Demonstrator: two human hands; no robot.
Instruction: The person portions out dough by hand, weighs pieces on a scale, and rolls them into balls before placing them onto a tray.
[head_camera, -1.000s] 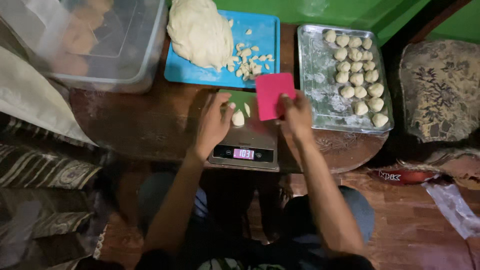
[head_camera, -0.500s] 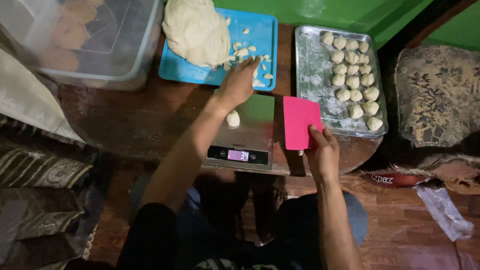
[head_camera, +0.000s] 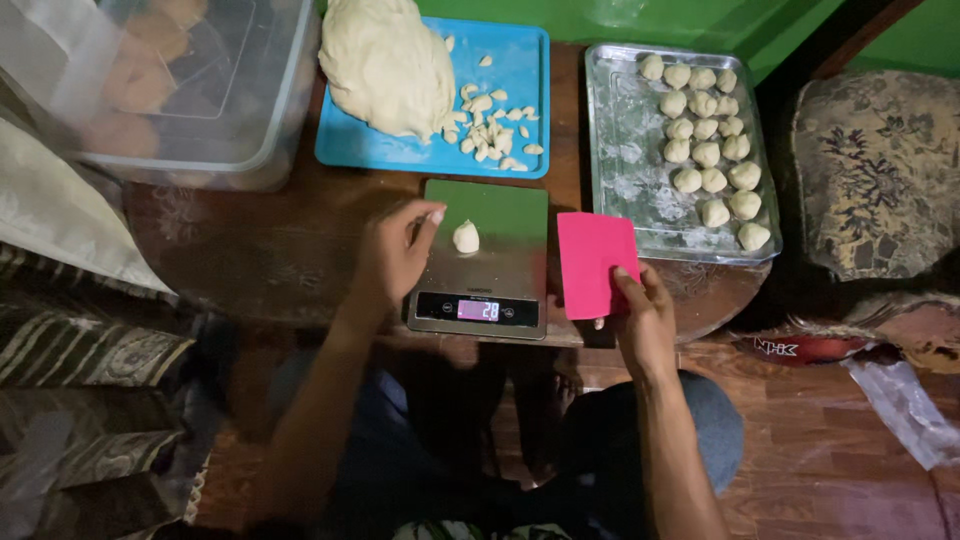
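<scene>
A small lump of dough (head_camera: 466, 238) lies on the steel digital kitchen scale (head_camera: 500, 290) at the table's front edge. My left hand (head_camera: 395, 255) rests at the scale's left side, fingertips just left of the lump, holding nothing. My right hand (head_camera: 640, 320) grips the lower edge of a flat pink dough scraper (head_camera: 595, 262), held just right of the scale. Behind the scale a blue cutting board (head_camera: 510, 70) carries a big mass of dough (head_camera: 385, 65) and several small cut bits (head_camera: 490, 130).
A floured metal tray (head_camera: 625, 150) at the right holds several rolled dough balls (head_camera: 710, 140). A clear plastic tub (head_camera: 170, 80) stands at the back left. The wooden table's curved edge (head_camera: 720, 300) runs under the tray. A patterned cushion (head_camera: 880, 170) lies at the far right.
My left hand came back from the blue board to the scale's left side. My right hand with the pink scraper stayed right of the scale. The view shifted slightly.
</scene>
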